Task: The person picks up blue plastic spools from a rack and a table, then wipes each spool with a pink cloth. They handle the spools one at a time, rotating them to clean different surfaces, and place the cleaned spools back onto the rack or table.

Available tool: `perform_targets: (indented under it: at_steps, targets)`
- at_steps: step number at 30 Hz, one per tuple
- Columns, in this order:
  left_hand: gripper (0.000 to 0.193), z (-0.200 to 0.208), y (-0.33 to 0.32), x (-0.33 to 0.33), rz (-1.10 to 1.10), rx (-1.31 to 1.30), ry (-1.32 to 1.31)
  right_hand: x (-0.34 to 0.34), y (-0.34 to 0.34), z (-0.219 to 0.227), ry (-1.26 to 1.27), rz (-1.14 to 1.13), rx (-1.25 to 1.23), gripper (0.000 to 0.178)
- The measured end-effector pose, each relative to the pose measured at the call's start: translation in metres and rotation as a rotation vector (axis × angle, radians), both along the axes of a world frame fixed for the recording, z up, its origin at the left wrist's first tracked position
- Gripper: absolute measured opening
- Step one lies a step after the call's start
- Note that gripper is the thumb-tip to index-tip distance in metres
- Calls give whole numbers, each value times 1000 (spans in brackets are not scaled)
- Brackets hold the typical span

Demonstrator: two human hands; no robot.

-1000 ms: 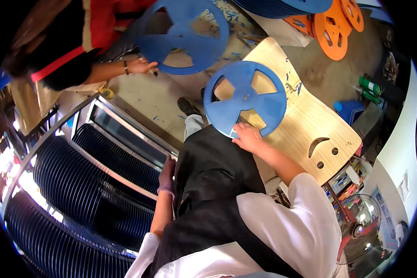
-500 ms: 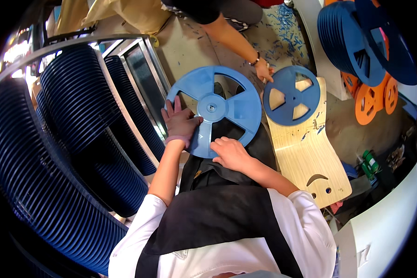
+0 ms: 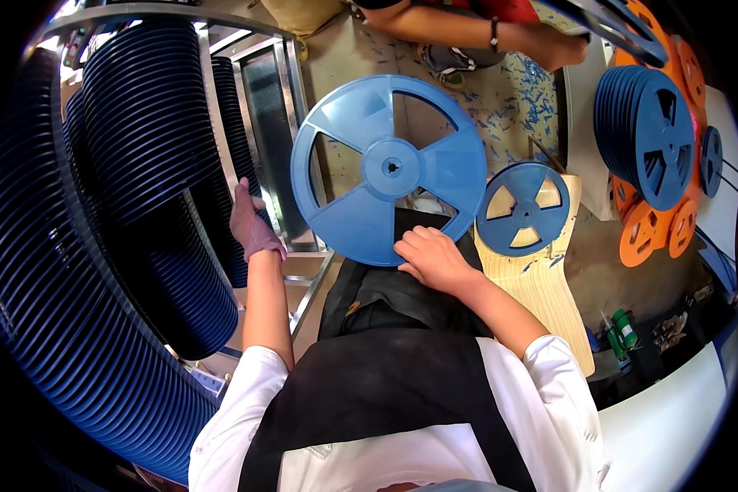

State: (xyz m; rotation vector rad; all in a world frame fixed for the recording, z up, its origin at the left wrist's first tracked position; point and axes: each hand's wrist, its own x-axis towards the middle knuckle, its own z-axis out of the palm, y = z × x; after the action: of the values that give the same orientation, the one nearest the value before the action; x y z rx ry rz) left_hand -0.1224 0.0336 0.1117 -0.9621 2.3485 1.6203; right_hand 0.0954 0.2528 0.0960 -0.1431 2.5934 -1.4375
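A large light-blue plastic reel (image 3: 357, 221) with three cut-out windows stands tilted over my lap. My right hand (image 3: 435, 258) has its fingers curled over the reel's near rim, holding it. Apart from the reel, my left hand (image 3: 252, 223), in a dark glove, is beside the metal rack at my left, a finger and the thumb spread and nothing seen in it. Several dark-blue reels (image 3: 152, 123) are packed upright in rows in that rack. Some of my left fingers are hard to make out against them.
A smaller blue reel (image 3: 526, 215) lies on a bent plywood chair (image 3: 541, 287) at the right. Beyond, a stack of blue reels (image 3: 648, 135) hangs near orange reels (image 3: 638, 239). A co-worker's arm (image 3: 459, 29) reaches across the far side. Blue scraps (image 3: 529, 102) litter the floor.
My left hand has let go of the large reel and moved left to the rack. My right hand stays on the rim. The co-worker's hand has left the smaller reel and moved right.
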Motion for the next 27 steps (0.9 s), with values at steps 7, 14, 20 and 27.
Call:
perform_targets:
  at_steps: [7,14,20,27]
  targets:
    - [41,-28,-48,33,-29,175,12,-9,20,13,78,-348,-327,28]
    - [48,-6,-57,48,-93,-55,-96,-10,45,-40,-363,-1176,-1569,39]
    - [46,2,-80,60,-23,-1,-44,-11,43,-54,-425,-1090,-1786,31]
    - [40,0,-93,77,28,20,46,-26,38,-57,-509,-1111,-1765,26]
